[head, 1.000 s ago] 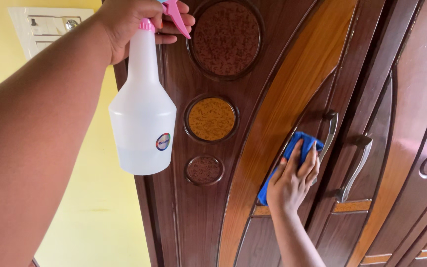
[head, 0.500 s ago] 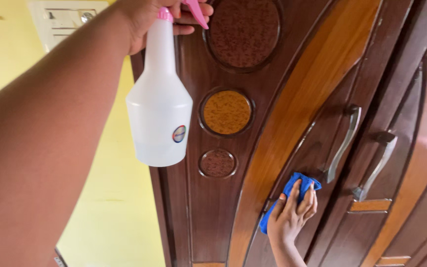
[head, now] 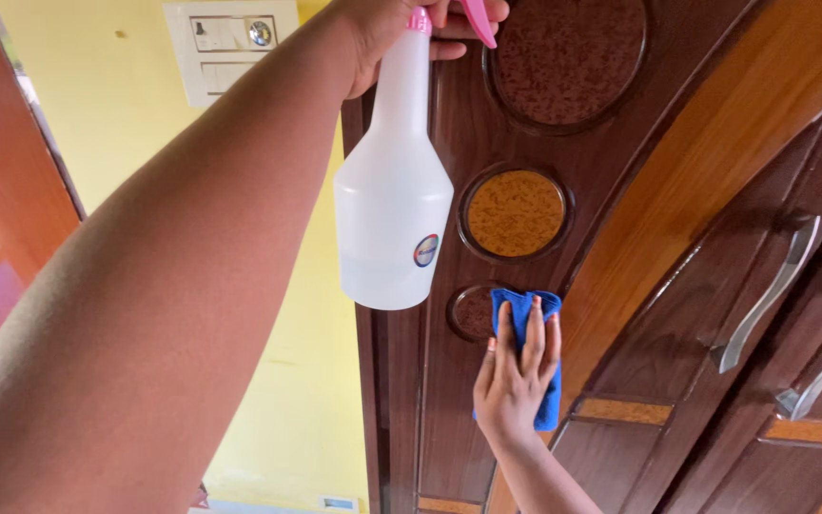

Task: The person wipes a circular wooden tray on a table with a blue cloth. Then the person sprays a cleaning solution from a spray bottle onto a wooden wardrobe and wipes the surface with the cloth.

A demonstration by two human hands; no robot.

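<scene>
1. My left hand (head: 401, 29) is wrapped tight round the neck of a white spray bottle (head: 394, 205), pink trigger (head: 476, 19) up top; it hangs straight down, base lowest.
2. My right hand (head: 516, 376), below and right of the bottle, presses a blue cloth (head: 528, 319) flat on the wooden door (head: 677, 190), fingers spread, pointing up.

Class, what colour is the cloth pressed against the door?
Blue cloth; the head view, the only one, shows it.

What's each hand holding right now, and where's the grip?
Left hand grips the spray bottle at its neck, by the pink trigger. Right hand presses the blue cloth flat against the door, palm on it.
</scene>
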